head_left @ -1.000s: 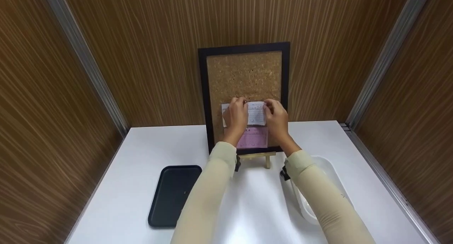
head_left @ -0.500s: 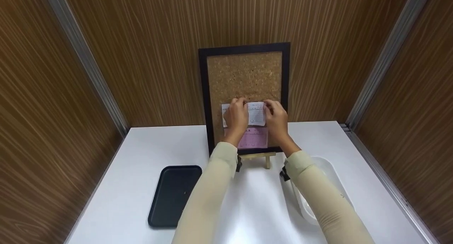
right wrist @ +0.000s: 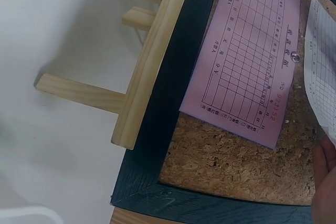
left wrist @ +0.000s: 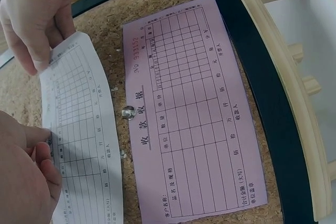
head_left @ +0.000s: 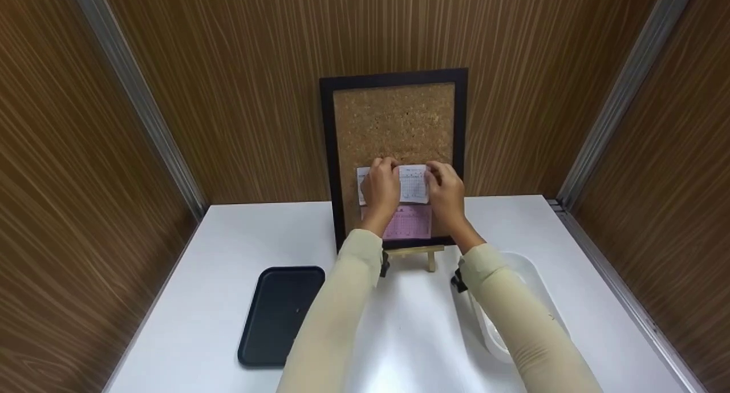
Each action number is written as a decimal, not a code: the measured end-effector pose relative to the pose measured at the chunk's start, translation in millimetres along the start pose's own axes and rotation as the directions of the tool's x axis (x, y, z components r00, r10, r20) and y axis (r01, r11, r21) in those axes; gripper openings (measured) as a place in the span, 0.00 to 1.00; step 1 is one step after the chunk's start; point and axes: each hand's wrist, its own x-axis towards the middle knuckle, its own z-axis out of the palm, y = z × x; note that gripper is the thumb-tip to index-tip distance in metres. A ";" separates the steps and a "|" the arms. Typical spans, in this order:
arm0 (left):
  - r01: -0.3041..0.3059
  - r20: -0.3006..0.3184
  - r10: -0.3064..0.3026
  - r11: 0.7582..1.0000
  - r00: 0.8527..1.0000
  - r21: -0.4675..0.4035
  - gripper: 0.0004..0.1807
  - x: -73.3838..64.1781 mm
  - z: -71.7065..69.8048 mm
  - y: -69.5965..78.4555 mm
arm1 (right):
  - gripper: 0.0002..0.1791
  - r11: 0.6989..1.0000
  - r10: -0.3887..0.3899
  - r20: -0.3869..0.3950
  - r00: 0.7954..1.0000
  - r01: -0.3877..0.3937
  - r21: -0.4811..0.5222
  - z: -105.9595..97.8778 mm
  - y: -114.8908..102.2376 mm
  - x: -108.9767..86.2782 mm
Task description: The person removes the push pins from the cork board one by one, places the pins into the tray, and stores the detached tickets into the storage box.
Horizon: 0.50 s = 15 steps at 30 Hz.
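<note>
A white receipt slip (head_left: 414,183) lies along the lower part of a black-framed corkboard (head_left: 393,119), above a pink receipt slip (head_left: 412,223). My left hand (head_left: 383,187) has its fingers curled at the white slip's top edge, near the middle; I cannot tell whether something small sits between its fingertips. At the slip's upper right corner, my right hand (head_left: 446,194) pinches the paper. The left wrist view has the white slip (left wrist: 86,156) bowing off the cork along its lower edge. A clear thumbtack (left wrist: 128,113) holds the pink slip's top middle.
The board leans on a small wooden easel (right wrist: 149,66) on the white table (head_left: 268,233). To the left is a black tray (head_left: 276,313) with a tiny object in it. A white plastic tray (head_left: 536,279) sits at the right, partly under the right sleeve.
</note>
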 end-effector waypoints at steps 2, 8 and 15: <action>-0.001 -0.007 0.001 1.000 1.000 -0.001 0.05 -0.6 0.0 0.4 | 0.11 1.000 -0.005 -0.004 1.000 0.005 0.004 0.1 -0.2 0.6; 0.002 0.003 -0.002 1.000 1.000 -0.002 0.06 -2.1 0.0 1.4 | 0.11 1.000 -0.009 0.006 1.000 0.009 0.012 -0.8 0.5 0.4; 0.007 0.014 -0.006 1.000 1.000 -0.027 0.06 -1.0 -1.1 -0.3 | 0.11 1.000 0.002 0.020 1.000 -0.002 0.014 -1.1 1.5 0.0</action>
